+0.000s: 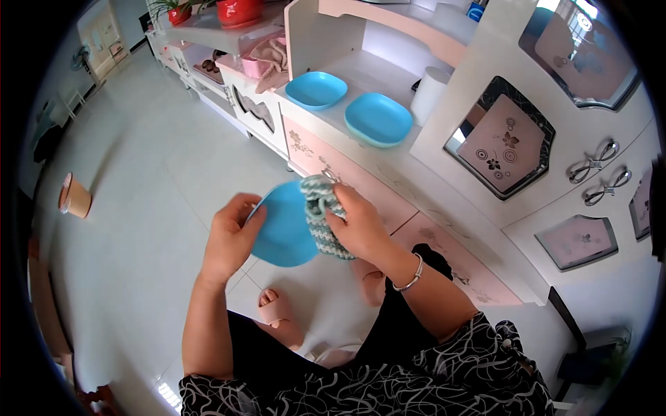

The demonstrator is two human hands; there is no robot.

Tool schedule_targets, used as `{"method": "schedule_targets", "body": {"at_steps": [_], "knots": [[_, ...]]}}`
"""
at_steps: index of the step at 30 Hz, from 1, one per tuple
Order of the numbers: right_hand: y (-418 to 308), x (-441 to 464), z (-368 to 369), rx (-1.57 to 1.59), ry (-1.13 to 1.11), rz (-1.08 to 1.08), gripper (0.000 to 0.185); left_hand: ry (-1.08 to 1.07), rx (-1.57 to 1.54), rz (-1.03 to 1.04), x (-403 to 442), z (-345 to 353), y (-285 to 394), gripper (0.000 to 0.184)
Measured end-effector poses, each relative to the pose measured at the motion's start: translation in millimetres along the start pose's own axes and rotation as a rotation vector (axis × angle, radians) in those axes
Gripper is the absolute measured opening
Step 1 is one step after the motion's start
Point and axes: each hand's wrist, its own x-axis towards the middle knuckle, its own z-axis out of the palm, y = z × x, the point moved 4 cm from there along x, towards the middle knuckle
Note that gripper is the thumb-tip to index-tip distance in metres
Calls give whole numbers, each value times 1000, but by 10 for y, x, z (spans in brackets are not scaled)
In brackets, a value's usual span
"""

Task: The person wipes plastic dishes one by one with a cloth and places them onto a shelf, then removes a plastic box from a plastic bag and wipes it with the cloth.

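Note:
My left hand (234,232) grips the left rim of a blue plate (283,229), thumb on its inner face. The plate is tilted up in front of me, above the floor. Bunched in my right hand (357,220) is a green-and-white striped knitted cloth (323,225), which lies against the plate's right side and covers that edge. Two more blue dishes sit on the cabinet counter ahead: one dish (316,90) on the left and another dish (378,119) to its right.
A white cylinder (430,96) stands beside the right dish. The pink-and-white cabinet (374,170) runs along my front and right. A pinkish cloth (272,62) hangs over the counter further left, near a red pot (239,11). A tan bin (75,197) stands on the floor.

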Motion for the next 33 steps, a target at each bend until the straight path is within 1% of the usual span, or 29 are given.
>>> {"method": "schedule_targets", "body": {"at_steps": [1,2,3,5,6,7,9,10,11,13,15,16,17,18,19,20,21,22,23,25,26,27,28,29,31,33], "knots": [[-26,19,-11,-104,-35,-70,28,-135,114,-113,12,5,-53,17],[-13,46,8,-108,-51,-74,30,-171,285,24,58,26,-176,21],[1,87,31,-110,-49,-74,30,-173,285,27,68,73,-139,21],[100,180,55,21,59,92,29,18,94,-163,76,128,-91,23],[175,240,88,261,78,223,33,65,-12,-114,116,142,-105,24],[182,267,111,268,73,216,33,74,-6,-112,145,183,-118,24],[257,297,201,399,-5,384,35,233,-236,-98,203,223,-141,24],[259,309,230,384,27,326,36,252,-304,-120,254,246,-183,23],[267,329,229,387,26,318,36,258,-302,-113,315,246,-211,23],[286,361,229,376,-29,401,37,266,-390,-129,445,232,-275,21],[310,437,183,410,-55,411,37,293,-389,-127,594,233,-336,22],[360,478,176,571,-46,460,36,311,-397,-131,649,233,-337,25],[407,517,181,730,-37,510,34,309,-424,-113,690,268,-310,30],[439,574,157,771,6,483,30,323,-391,-42,700,322,-225,31],[429,609,144,774,3,474,30,333,-360,31,716,398,-133,31],[433,626,123,841,62,492,28,335,-357,41,720,507,-110,31],[440,647,104,913,124,510,26,365,-286,155,706,594,-70,32],[441,673,95,943,140,509,26,393,-211,267,711,625,-24,32],[457,696,87,954,142,505,26,391,-201,272,759,618,-4,32],[465,773,63,1065,93,474,28,309,-288,146,940,593,-2,33],[466,793,21,1074,95,467,28,372,-289,154,1090,539,-37,29],[408,796,-14,1088,-3,480,34,371,-283,161,1241,505,-38,29],[371,803,-31,1099,-102,490,42,374,-286,114,1399,468,-42,27],[379,800,-48,1021,-127,452,40,377,-292,67,1555,433,-48,25],[466,749,-14,962,-278,449,36,359,-264,72,1868,397,-42,23],[521,712,19,846,-300,371,34,337,-235,73,2158,369,-16,21]]}}
